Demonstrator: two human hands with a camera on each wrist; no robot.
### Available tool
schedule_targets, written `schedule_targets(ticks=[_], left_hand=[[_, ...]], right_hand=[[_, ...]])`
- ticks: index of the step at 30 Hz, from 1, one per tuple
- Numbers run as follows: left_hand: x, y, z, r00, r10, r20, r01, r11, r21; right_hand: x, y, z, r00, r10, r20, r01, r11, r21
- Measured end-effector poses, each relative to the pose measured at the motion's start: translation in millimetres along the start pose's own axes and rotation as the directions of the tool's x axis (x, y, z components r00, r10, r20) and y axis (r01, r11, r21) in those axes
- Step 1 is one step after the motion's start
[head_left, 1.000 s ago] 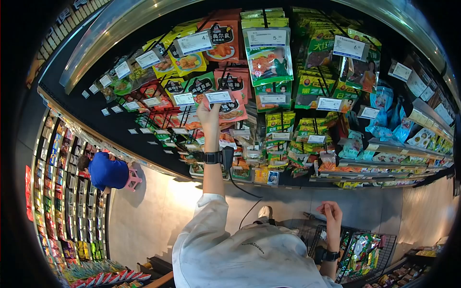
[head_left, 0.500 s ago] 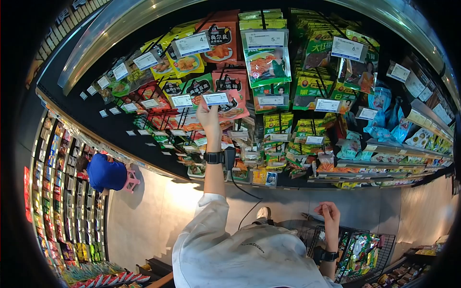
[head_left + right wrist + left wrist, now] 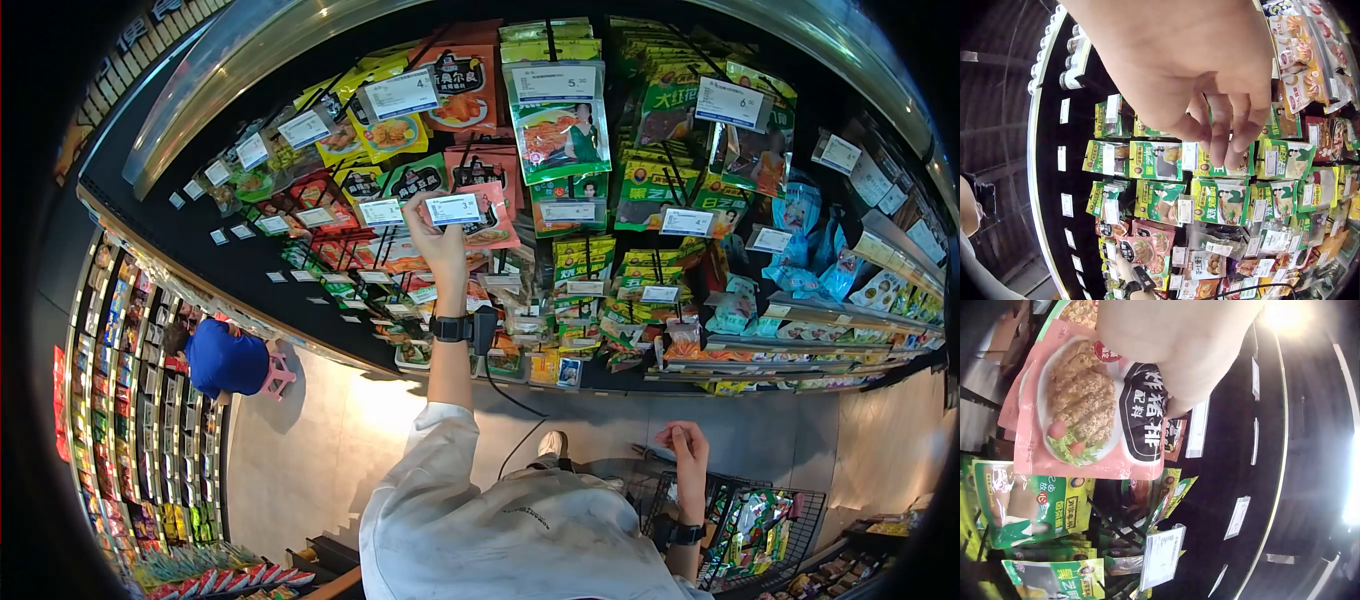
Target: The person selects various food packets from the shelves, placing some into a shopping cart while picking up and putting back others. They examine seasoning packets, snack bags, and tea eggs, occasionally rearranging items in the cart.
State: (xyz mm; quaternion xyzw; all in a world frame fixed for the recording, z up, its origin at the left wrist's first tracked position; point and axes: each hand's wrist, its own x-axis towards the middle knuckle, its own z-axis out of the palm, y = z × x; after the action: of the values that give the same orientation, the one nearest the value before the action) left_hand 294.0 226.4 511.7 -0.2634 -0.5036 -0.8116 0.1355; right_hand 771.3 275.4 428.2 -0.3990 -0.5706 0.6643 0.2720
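Observation:
In the head view my left hand (image 3: 440,255) is raised to the hanging packets, gripping a pink seasoning packet (image 3: 492,222) beside a price tag (image 3: 453,208). The left wrist view shows that packet (image 3: 1085,406) close up, with a fried cutlet pictured on its front. My left thumb and fingers (image 3: 1175,369) lie at its edge, and the fingers' far side is hidden. My right hand (image 3: 688,445) hangs low near a wire cart, its fingers loosely curled around nothing. In the right wrist view the same hand (image 3: 1191,81) overlaps the rack of green packets (image 3: 1219,200).
More packets on hooks surround the left hand, including a large green one (image 3: 560,125) and blue bags (image 3: 795,205). The wire cart (image 3: 815,525) holds several packets. A person in a blue shirt (image 3: 228,357) sits on a pink stool (image 3: 280,373) by the left shelf.
The pink packet has tilted and shifted slightly at its hook under my left hand, whose fingers have moved around the price tag. My right hand has stayed nearly still.

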Motion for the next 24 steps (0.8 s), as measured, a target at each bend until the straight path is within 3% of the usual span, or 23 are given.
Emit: schedule_targets(ticks=[3, 12, 15, 18, 24], left_hand=[[1.4, -8.1, -4.8, 0.993, -0.097, 0.067, 0.101, 0.993, -0.057], [-6.8, -16.7, -2.3, 0.993, -0.115, 0.025, 0.114, 0.993, 0.034], [-6.1, -28.4, -6.4, 0.986, -0.163, 0.023, 0.164, 0.986, -0.023], [-12.5, -31.2, -7.2, 0.985, -0.172, -0.019, 0.166, 0.967, -0.192], [-4.1, -38.0, -17.7, 0.978, -0.209, 0.0, 0.206, 0.962, -0.179]], right_hand=[[0.2, 1.0, -0.9, 1.0, 0.004, -0.006, -0.004, 1.0, -0.004], [-3.3, 3.7, -6.7, 0.999, 0.005, -0.034, -0.005, 1.0, -0.008], [-3.6, 7.0, -7.8, 0.998, 0.016, -0.053, -0.015, 1.0, 0.009], [-0.5, 9.5, -11.1, 0.998, 0.01, -0.06, -0.01, 1.0, 0.001], [0.2, 8.3, -9.8, 0.998, 0.014, -0.063, -0.014, 1.0, -0.008]])
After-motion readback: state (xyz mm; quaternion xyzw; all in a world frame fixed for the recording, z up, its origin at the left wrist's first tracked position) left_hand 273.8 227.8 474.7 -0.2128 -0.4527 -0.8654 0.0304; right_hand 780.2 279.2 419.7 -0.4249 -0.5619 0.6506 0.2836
